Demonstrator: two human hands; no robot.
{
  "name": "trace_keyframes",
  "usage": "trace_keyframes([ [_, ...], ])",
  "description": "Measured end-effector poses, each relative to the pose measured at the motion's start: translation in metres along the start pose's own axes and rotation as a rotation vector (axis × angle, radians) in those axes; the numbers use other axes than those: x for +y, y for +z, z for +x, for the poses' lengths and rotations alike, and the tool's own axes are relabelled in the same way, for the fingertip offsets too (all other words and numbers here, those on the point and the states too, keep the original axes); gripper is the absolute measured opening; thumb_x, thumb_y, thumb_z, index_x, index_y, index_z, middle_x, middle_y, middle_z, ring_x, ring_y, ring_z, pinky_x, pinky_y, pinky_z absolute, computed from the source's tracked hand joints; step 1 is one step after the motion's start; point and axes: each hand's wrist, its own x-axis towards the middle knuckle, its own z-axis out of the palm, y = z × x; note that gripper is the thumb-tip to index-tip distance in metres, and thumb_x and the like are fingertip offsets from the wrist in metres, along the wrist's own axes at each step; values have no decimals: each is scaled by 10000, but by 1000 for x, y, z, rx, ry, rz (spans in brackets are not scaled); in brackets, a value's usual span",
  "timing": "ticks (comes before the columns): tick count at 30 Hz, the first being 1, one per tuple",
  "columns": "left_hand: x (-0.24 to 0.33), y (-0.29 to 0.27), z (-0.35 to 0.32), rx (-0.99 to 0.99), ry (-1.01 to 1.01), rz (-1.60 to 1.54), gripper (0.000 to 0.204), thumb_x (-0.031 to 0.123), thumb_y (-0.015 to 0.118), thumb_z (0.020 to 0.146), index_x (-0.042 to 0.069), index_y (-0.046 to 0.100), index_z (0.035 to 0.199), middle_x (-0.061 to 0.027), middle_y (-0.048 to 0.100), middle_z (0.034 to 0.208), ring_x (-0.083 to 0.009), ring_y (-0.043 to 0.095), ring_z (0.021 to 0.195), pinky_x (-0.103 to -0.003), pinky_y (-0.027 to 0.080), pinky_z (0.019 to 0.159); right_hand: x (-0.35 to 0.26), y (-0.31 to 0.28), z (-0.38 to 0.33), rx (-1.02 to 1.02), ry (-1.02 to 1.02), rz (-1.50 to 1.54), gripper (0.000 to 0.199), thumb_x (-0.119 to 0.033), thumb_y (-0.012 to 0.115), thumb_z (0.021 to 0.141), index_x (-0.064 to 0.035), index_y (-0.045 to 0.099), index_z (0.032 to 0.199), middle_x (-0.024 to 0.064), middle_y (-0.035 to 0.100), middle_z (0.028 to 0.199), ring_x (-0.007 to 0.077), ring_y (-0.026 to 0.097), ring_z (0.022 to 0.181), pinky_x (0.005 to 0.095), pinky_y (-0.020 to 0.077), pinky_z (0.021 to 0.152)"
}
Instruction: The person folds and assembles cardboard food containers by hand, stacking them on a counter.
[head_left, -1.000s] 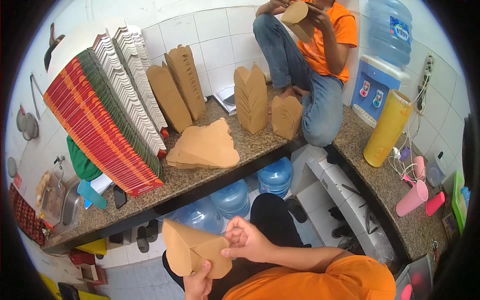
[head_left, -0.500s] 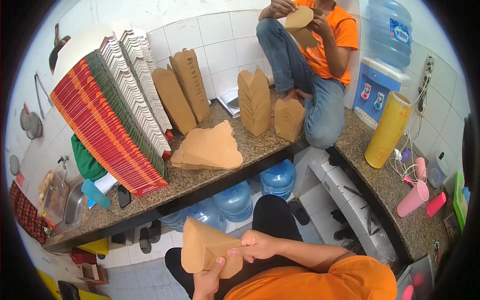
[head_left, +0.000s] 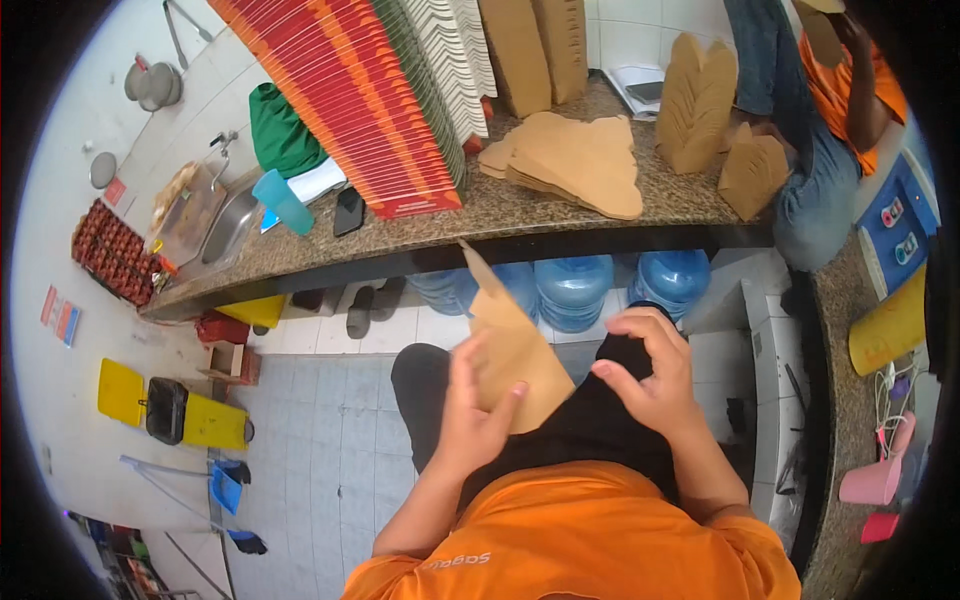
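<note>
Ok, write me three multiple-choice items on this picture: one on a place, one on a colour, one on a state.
1. Where does the loose pile of flat brown cardboard blanks lie?
A. on the granite counter
B. on the tiled floor
C. in the sink

2. What colour is the plastic cup beside the sink?
A. pink
B. teal
C. yellow

3. How is the brown cardboard piece held?
A. left hand against it, right hand just off it
B. pinched by the right hand alone
C. lying untouched on the lap

Answers: 1 A, the pile rests on the speckled stone top next to the slanted red stack. 2 B, the cup is blue-green. 3 A, the left fingers press on the piece while the right hand curls beside it with a gap.
</note>
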Motion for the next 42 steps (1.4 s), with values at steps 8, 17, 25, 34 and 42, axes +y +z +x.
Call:
trace_keyframes([
  [8, -2, 3, -13, -330, -32, 9, 621, -65, 602, 988, 52, 265, 1497, -184, 708, 1177, -182, 692, 1051, -282, 537, 851, 9, 43, -11, -307, 52, 255, 283, -202, 777, 906, -37, 748, 1134, 149, 738, 1184, 335, 635, 1225, 429, 473, 1018],
  [17, -6, 10, -9, 108, 450, 480, 30, -21, 766, 896, -6, 740, 892, -111, 776, 853, -181, 736, 764, -278, 558, 693, -1, 63, -27, -41, 251, 582, 135, -188, 810, 908, -57, 805, 941, 43, 638, 949, 189, 585, 1004, 351, 460, 872],
  [25, -5, 15, -7, 213, 161, -383, 633, 153, 843, 865, 6, 518, 1387, -111, 620, 1330, -225, 650, 1138, -358, 530, 970, 6, 58, -14, -160, 382, 761, 140, -137, 801, 923, -23, 720, 930, 38, 590, 887, 97, 544, 753, 253, 438, 659],
  [34, -10, -3, 0, -6, -407, -481, 504, 99, 710, 996, 22, 504, 1450, -108, 647, 1326, -239, 656, 1191, -383, 559, 982, 2, 61, -13, -162, 233, 415, 183, -102, 820, 883, -30, 652, 891, 47, 618, 904, 94, 597, 744, 247, 492, 669],
  [42, -29, -21, -12, -230, -562, -626, 526, 132, 736, 986, 15, 505, 1444, -133, 638, 1346, -270, 660, 1207, -412, 574, 993, 30, 51, -8, -513, 580, 1037, 194, -143, 798, 943, -37, 667, 847, 18, 668, 791, 77, 638, 701, 265, 512, 596],
])
